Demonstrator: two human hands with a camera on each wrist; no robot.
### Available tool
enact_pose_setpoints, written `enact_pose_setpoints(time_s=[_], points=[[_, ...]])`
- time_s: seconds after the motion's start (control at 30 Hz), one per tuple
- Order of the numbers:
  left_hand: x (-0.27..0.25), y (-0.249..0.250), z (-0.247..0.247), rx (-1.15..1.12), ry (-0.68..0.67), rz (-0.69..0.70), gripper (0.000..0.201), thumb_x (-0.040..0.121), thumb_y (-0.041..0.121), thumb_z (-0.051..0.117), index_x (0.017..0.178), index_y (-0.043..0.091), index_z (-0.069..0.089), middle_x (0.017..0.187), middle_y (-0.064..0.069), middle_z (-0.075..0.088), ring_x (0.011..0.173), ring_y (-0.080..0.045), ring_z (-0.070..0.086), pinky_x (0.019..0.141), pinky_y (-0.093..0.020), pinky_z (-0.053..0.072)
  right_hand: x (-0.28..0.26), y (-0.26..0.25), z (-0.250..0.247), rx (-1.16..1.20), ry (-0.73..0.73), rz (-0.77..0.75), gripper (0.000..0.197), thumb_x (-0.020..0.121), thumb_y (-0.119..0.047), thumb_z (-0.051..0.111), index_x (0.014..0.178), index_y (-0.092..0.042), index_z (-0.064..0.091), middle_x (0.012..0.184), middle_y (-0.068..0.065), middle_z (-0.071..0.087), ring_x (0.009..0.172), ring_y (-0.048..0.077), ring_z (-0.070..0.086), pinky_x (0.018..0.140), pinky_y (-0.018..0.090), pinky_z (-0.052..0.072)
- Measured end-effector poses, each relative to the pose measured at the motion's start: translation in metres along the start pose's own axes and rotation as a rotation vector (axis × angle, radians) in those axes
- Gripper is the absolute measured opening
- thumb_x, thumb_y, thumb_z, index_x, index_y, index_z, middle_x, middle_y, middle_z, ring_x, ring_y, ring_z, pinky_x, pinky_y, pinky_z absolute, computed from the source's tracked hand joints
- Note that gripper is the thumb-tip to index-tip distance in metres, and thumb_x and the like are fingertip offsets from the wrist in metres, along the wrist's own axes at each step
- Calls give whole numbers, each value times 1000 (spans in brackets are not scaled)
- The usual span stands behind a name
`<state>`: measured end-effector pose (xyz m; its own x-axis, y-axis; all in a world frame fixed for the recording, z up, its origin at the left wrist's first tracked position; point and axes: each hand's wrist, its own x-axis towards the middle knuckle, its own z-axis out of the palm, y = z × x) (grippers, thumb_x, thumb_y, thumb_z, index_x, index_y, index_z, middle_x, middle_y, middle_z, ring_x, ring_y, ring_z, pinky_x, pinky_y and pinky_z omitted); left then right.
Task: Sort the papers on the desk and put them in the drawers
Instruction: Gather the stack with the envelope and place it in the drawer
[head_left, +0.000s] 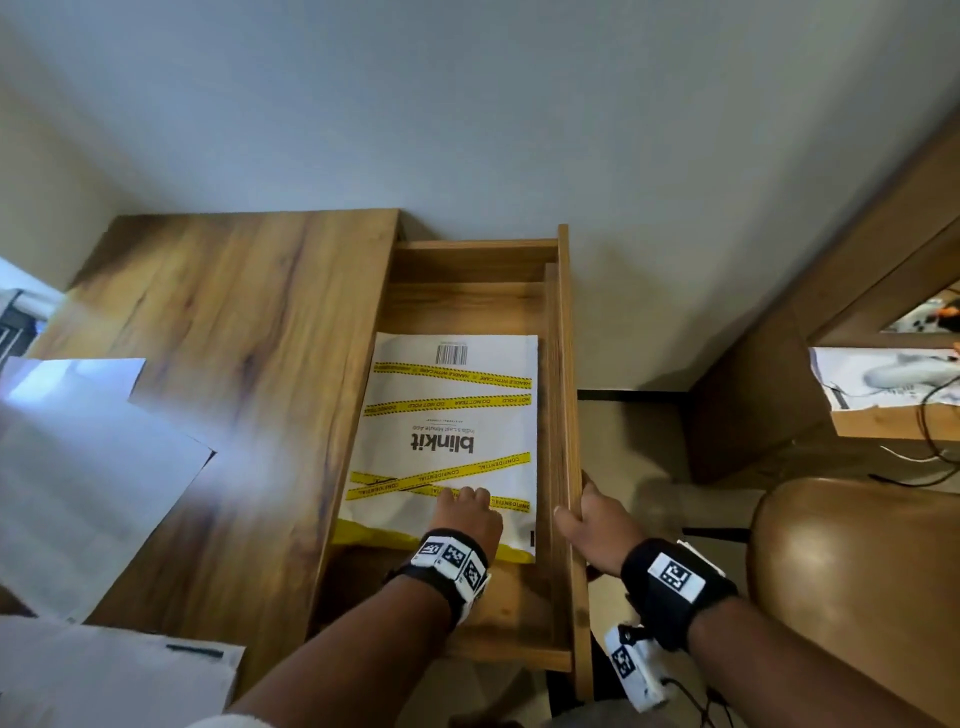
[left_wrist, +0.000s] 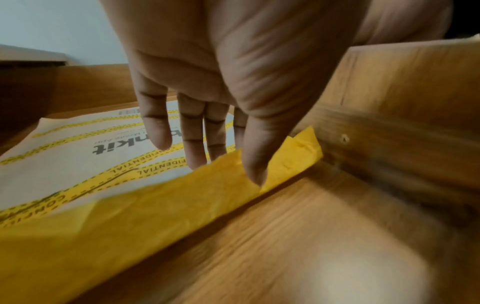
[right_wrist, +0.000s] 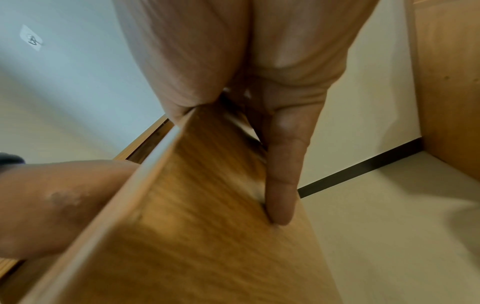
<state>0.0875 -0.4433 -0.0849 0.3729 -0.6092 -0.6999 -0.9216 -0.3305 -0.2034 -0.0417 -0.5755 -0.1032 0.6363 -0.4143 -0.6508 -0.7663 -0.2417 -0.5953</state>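
Currently: drawer (head_left: 566, 395) pulled out beside desk (head_left: 223, 322). White-and-yellow envelope (head_left: 457, 426) flat inside drawer. Left hand (head_left: 467, 514) with straight fingers (left_wrist: 155, 127) over envelope's near end, apparently touching. Right hand (head_left: 597, 525) clasping drawer front panel, thumb inside, fingers (right_wrist: 283, 164) outside. Loose papers (head_left: 78, 457) on desk, left.

One envelope (head_left: 447, 415) in one open drawer (head_left: 569, 364); two sheets (head_left: 78, 467) on the worktop (head_left: 234, 312); two hands (head_left: 467, 514).
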Motion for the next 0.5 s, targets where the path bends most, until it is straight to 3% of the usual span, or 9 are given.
enact_pose_setpoints(time_s=[0.07, 0.13, 0.2, 0.27, 0.33, 0.43, 0.5], points=[[-5, -10, -8, -113, 25, -13, 40, 91, 13, 55, 130, 13, 48, 136, -13, 48, 128, -33, 45, 105, -49, 37, 1, 1, 0, 11, -11, -11, 46, 102, -38, 46, 138, -10, 41, 91, -1, 67, 77, 11, 65, 62, 21, 50], [-19, -23, -21, -330, 97, -67, 42, 90, 8, 57, 128, 16, 42, 122, -10, 60, 111, -30, 59, 90, -42, 49, 1, 2, -2, 12, -26, -29, 50, 102, -45, 47, 137, -11, 42, 97, 1, 70, 84, 14, 68, 72, 27, 56], [-41, -39, -39, -594, 234, -136, 30, 95, 13, 50, 121, 20, 37, 103, -7, 66, 89, -28, 65, 75, -41, 55, 0, 2, -4, 50, -61, -60, 55, 100, -53, 47, 139, -15, 40, 105, 0, 71, 89, 14, 69, 78, 30, 59], [-65, -57, -55, -798, 442, -210, 20, 100, 24, 45, 118, 20, 37, 95, -8, 67, 83, -31, 65, 69, -39, 52, -4, 0, -8, 138, -111, -83, 62, 97, -60, 48, 145, -26, 30, 112, -3, 68, 90, 15, 70, 66, 31, 62], [-87, -76, -64, -952, 695, -280, 24, 100, 28, 47, 120, 16, 42, 96, -16, 68, 90, -40, 63, 65, -34, 40, -10, -7, -11, 233, -155, -73, 66, 93, -64, 49, 147, -39, 20, 118, -2, 64, 92, 22, 69, 57, 39, 62], [-121, -101, -70, -1075, 1043, -374, 24, 98, 26, 51, 116, 11, 48, 98, -18, 68, 91, -45, 61, 66, -31, 32, -16, -18, -11, 240, -190, -68, 74, 91, -69, 45, 151, -42, 13, 127, 2, 59, 96, 23, 65, 62, 48, 63], [-141, -123, -68, -1129, 1222, -444, 26, 99, 29, 52, 113, 7, 49, 91, -13, 65, 85, -41, 60, 65, -28, 28, -13, -24, -6, 183, -198, -83, 75, 91, -72, 41, 153, -41, 11, 130, 2, 59, 99, 25, 65, 67, 49, 64]])
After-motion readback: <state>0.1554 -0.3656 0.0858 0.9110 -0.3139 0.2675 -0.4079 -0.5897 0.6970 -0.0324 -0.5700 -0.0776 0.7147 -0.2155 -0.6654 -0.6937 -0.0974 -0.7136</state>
